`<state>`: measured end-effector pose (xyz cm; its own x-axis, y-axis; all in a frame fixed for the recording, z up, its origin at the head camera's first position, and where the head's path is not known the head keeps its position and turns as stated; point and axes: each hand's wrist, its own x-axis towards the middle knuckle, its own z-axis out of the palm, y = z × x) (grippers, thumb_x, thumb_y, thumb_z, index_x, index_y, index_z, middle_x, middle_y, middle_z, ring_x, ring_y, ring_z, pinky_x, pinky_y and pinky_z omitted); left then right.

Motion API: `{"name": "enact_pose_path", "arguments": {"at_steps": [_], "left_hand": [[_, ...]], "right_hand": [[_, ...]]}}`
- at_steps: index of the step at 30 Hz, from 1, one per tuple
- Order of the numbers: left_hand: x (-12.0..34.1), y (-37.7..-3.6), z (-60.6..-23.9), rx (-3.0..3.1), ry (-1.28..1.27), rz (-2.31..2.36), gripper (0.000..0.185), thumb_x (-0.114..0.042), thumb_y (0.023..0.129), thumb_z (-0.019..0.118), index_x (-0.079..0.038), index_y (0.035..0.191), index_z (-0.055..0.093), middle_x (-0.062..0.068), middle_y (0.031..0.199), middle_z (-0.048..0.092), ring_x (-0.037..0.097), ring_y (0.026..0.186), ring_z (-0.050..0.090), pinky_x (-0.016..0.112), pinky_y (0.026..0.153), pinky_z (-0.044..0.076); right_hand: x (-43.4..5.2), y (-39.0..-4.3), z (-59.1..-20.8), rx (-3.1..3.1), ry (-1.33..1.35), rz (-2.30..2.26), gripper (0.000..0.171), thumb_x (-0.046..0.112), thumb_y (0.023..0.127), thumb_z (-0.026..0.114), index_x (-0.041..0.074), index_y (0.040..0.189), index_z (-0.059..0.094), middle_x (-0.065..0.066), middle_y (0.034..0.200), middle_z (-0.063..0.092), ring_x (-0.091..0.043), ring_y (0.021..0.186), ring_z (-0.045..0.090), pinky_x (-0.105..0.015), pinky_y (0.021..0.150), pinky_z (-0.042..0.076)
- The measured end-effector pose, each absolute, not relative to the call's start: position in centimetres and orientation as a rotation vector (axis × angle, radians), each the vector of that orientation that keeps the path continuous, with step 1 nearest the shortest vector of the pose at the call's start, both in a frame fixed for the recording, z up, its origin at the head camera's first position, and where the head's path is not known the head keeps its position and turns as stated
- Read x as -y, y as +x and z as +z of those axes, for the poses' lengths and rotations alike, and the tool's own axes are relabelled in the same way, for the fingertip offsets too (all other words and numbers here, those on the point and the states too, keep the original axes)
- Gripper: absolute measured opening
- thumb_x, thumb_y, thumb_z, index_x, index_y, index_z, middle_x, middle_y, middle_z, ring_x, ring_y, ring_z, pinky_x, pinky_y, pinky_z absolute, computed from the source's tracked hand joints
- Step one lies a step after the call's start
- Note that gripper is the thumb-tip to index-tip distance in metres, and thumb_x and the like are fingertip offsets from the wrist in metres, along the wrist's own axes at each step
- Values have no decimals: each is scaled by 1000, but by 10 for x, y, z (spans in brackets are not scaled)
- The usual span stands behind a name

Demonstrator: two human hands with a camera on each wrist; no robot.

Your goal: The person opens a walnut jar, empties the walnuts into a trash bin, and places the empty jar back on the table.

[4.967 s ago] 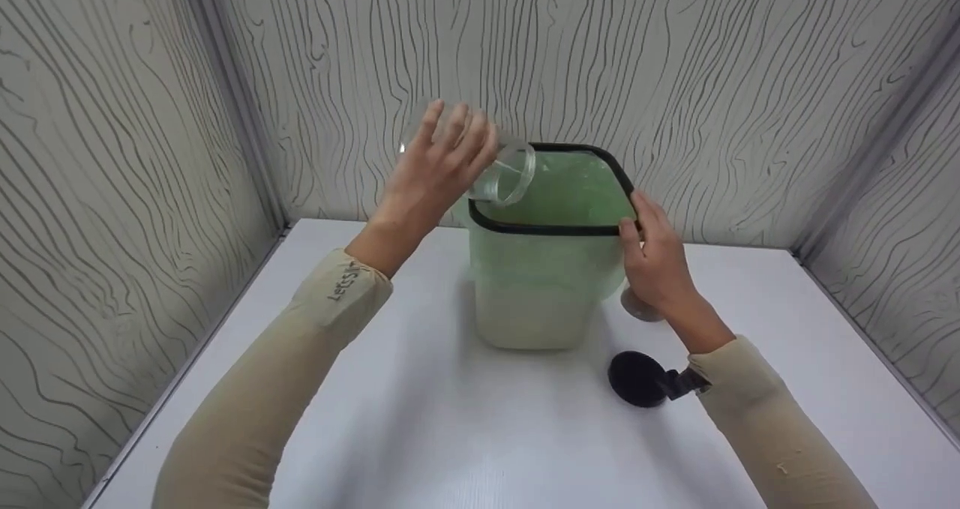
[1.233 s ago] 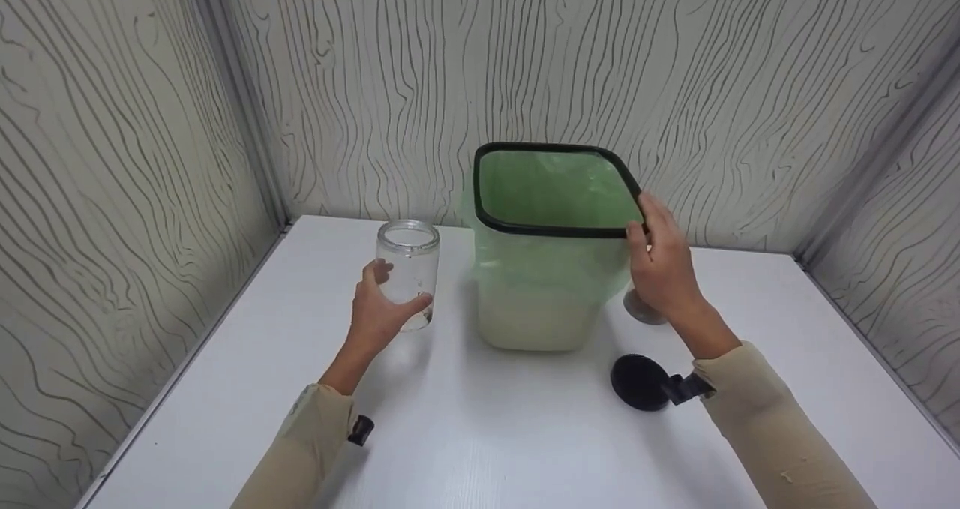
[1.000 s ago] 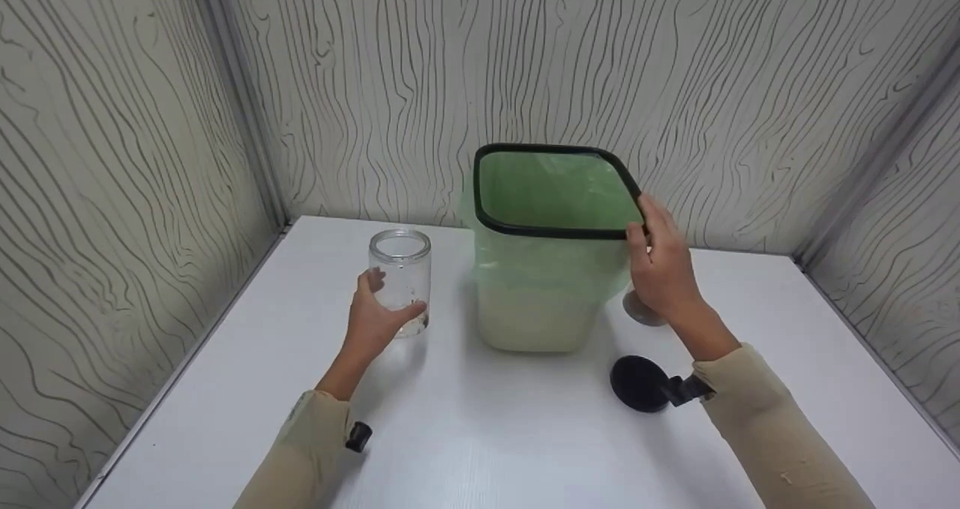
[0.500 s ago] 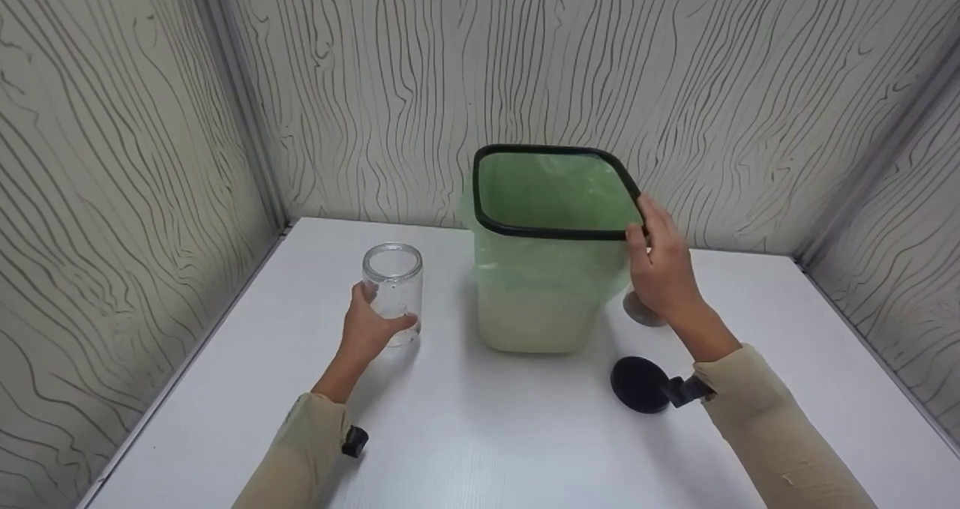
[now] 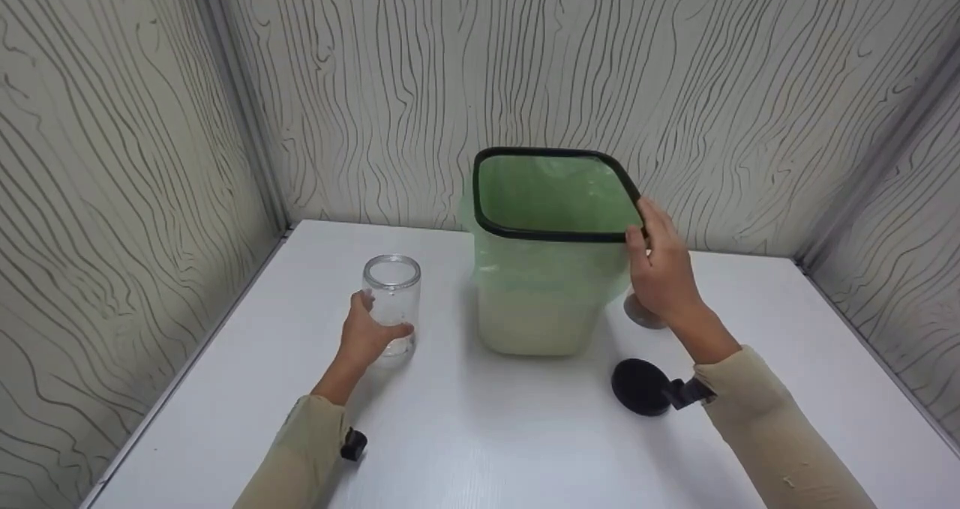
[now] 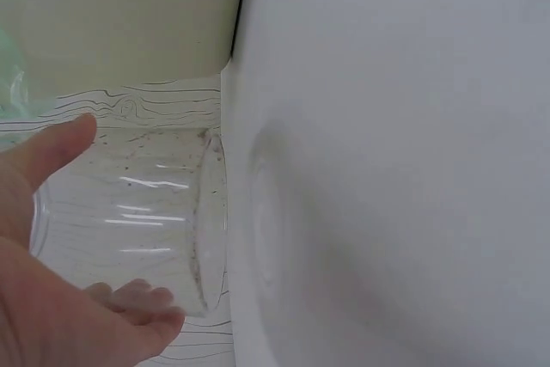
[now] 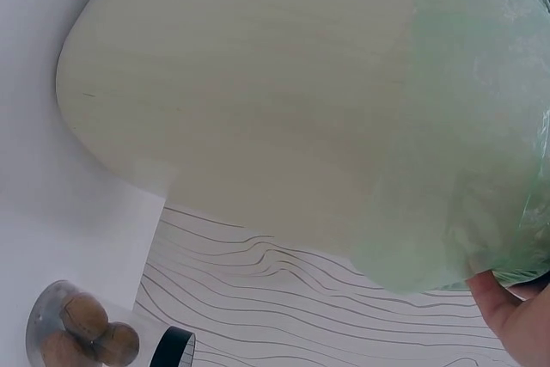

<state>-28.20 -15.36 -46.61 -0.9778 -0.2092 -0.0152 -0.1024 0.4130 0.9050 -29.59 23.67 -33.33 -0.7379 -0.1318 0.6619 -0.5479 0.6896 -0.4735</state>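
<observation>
Standing upright on the smooth white table (image 5: pixel 487 434), a clear cylindrical glass jar (image 5: pixel 391 299) with an open mouth sits at the left, its walls speckled with fine dark specks in the left wrist view. The left hand (image 5: pixel 365 334) wraps its near side, thumb and fingers curled round the glass. Just right of the jar, apart from it, stands a squarish cream plastic bin (image 5: pixel 536 314) with rounded corners, lined with a thin, crinkled translucent green bag (image 5: pixel 555 194) folded over the top and held by a black rim (image 5: pixel 551 233). The right hand (image 5: pixel 660 273) pinches that rim at its right near corner, fingers curled over the edge. Behind this hand, on the table, a small clear container (image 7: pixel 73 333) holds brown wrinkled nuts (image 7: pixel 86 320). Wood-grain patterned walls (image 5: pixel 675 82) with wavy dark lines enclose the table on three sides.
</observation>
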Motion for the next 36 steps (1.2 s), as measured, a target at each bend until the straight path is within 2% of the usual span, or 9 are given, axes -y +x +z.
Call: {"name": "enact_pose_path", "arguments": {"at_steps": [7, 17, 23, 30, 36], "left_hand": [[154, -282, -469, 2568, 305, -1623, 99, -18, 73, 80, 1, 145, 15, 26, 150, 22, 41, 137, 22, 50, 108, 22], [152, -283, -473, 2566, 319, -1618, 98, -17, 73, 81, 1, 144, 17, 27, 148, 24, 42, 135, 24, 51, 107, 23], [153, -283, -473, 2567, 288, -1605, 98, -17, 72, 81, 2, 144, 17, 27, 147, 25, 42, 135, 25, 51, 107, 24], [157, -284, -476, 2560, 265, -1582, 98, -18, 70, 82, 4, 143, 19, 27, 145, 29, 42, 134, 27, 51, 107, 25], [158, -285, -475, 2569, 300, -1578, 98, -20, 69, 82, 3, 142, 21, 27, 144, 31, 43, 132, 30, 51, 105, 28]], "right_hand": [[-236, -294, -333, 2301, 508, 915, 52, 25, 102, 38, -7, 142, 33, -22, 146, 32, -38, 125, 40, -52, 95, 36], [-237, -295, -334, 2312, 502, 906, 52, 25, 102, 38, -7, 143, 32, -22, 146, 32, -37, 131, 34, -52, 100, 33], [-236, -294, -333, 2306, 508, 905, 52, 25, 102, 38, -7, 142, 33, -23, 145, 33, -38, 129, 36, -53, 100, 33], [-235, -294, -333, 2299, 512, 942, 52, 26, 102, 37, -6, 143, 32, -21, 147, 31, -38, 119, 45, -52, 92, 39], [-235, -294, -334, 2291, 518, 941, 52, 26, 102, 37, -6, 143, 32, -22, 147, 31, -39, 120, 44, -53, 93, 38]]}}
